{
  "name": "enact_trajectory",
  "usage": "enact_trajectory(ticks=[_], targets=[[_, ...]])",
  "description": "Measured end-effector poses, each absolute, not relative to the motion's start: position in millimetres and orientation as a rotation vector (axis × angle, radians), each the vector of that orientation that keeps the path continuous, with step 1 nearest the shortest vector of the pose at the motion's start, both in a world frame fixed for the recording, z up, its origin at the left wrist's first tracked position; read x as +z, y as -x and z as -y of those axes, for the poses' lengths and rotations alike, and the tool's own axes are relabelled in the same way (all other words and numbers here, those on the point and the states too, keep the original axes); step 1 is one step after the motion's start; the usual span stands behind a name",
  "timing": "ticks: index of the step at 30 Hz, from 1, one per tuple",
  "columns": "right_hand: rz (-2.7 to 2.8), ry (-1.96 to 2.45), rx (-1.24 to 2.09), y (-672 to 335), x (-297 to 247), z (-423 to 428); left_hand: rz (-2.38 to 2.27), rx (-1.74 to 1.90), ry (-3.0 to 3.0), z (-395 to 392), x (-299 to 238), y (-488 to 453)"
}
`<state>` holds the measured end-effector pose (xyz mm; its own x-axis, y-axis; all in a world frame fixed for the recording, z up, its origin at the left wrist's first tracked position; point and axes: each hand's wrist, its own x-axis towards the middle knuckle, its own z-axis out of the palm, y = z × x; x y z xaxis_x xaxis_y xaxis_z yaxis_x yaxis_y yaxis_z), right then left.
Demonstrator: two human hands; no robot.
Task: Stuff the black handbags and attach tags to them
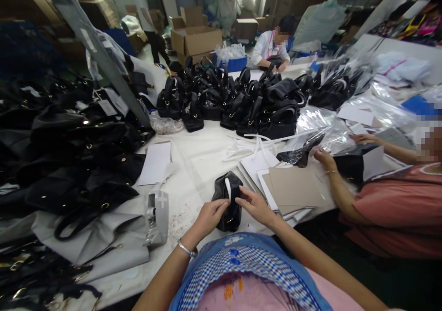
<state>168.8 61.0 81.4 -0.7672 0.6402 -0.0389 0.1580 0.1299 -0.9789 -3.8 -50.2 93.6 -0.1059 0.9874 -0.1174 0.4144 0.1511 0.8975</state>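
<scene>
A small black bag (228, 200) with a white strip across its top sits on the white table (200, 159) just in front of me. My left hand (211, 215) grips the bag's left side with curled fingers. My right hand (254, 205) pinches the bag's right upper edge beside the white strip. A grey tape dispenser (157, 218) stands to the left of my hands.
Heaps of black bags lie at the left (79, 154) and at the centre back (238, 101). Card and paper sheets (290, 186) lie to the right. A person in an orange top (390, 200) handles a plastic sleeve (321, 131). Another person (272, 44) works at the far end.
</scene>
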Motion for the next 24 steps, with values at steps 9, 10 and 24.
enact_trajectory(ticks=[9,10,24], targets=[[2.242,0.921,1.080,-162,81,-50,-1.960,1.131,-1.154,25,124,-20],[2.278,0.958,1.015,-162,80,-49,-1.932,1.128,-1.168,21,126,-25],[1.875,0.876,1.496,-200,58,-72,-1.518,1.367,-0.515,13,113,-27]])
